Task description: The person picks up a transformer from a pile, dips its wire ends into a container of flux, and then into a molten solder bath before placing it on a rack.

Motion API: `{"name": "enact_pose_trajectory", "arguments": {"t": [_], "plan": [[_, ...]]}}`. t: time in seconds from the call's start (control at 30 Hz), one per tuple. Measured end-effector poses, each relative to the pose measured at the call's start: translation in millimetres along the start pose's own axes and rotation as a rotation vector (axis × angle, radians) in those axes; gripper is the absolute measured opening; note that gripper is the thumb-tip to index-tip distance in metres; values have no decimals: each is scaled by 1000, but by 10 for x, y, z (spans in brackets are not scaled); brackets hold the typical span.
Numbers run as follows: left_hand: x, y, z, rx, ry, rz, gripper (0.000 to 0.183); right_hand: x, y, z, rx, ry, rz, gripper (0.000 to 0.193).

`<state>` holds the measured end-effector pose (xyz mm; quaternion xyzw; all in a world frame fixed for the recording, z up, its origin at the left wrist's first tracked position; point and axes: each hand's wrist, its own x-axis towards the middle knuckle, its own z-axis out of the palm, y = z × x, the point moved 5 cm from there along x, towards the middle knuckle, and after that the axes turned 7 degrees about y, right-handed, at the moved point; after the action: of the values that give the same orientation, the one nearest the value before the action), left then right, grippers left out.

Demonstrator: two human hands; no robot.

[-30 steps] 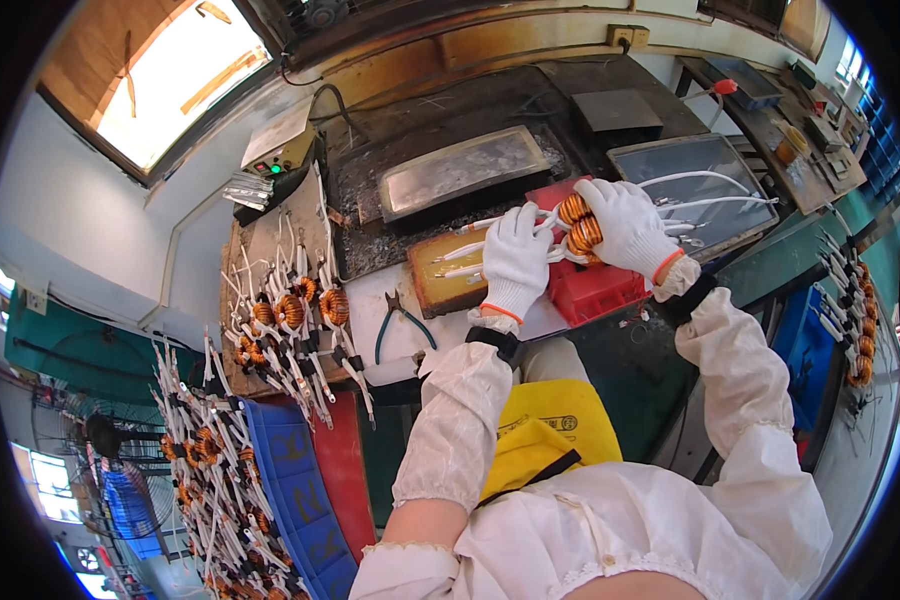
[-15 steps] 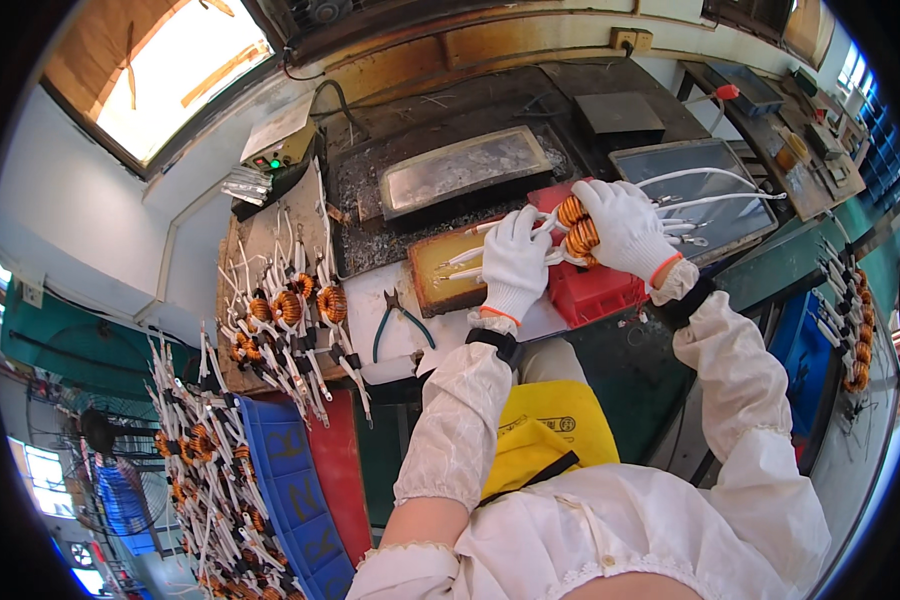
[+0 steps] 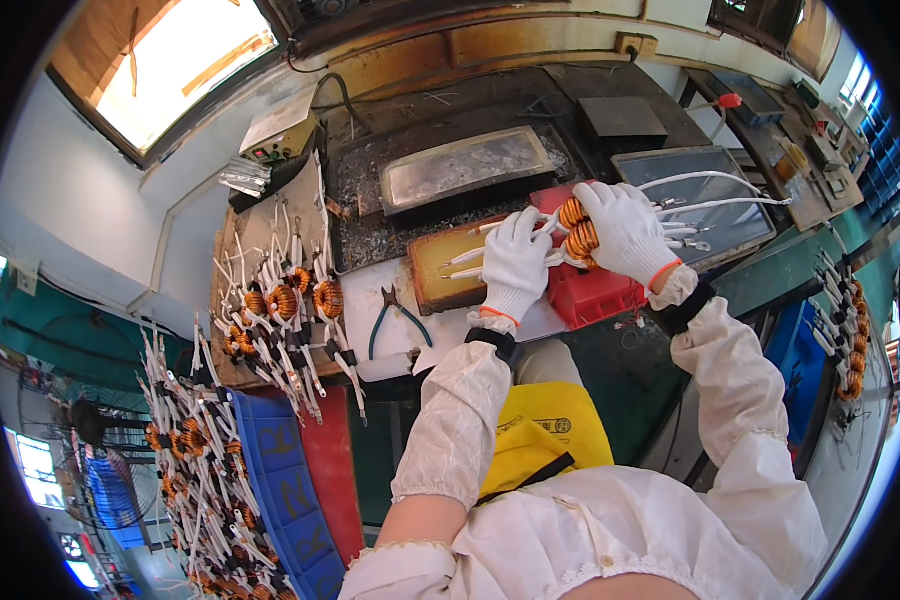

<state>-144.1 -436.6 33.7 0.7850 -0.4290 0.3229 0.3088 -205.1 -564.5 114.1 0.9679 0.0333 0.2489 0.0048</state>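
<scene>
Gloved in white, my right hand is wrapped over a pair of copper-wound toroidal coils. My left hand, gloved too, closes around the white leads on the coils' left side, and the lead ends with metal tips stick out past its fingers. More long white leads with lugs run out to the right from beneath my right hand. Below the coils sits a red plastic box. The lead tips hang over a shallow brown tray with a yellowish content. My fingertips are partly hidden.
Pliers lie on white paper left of the tray. Behind stands a rectangular pot with a silvery surface. Finished-looking coils cover a board at left; a blue bin stands beside more coils. A grey-topped tray is at right.
Both hands keep the same hold on the coils and leads. The view has shifted very slightly; nothing else visibly moves.
</scene>
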Motion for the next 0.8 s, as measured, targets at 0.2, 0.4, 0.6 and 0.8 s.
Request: {"name": "enact_pose_trajectory", "arguments": {"t": [0.2,0.4,0.6,0.8], "plan": [[6,11,-15,-22,17,-11,18,23,3,26,-19,-1,-30,59],[6,9,-26,-31,25,-16,17,28,-25,3,-14,14,-33,60],[-23,3,-15,-12,45,-23,23,47,-42,2,-16,-29,-20,61],[-15,7,-11,-17,20,-28,26,43,-47,-16,-40,13,-42,56]]}}
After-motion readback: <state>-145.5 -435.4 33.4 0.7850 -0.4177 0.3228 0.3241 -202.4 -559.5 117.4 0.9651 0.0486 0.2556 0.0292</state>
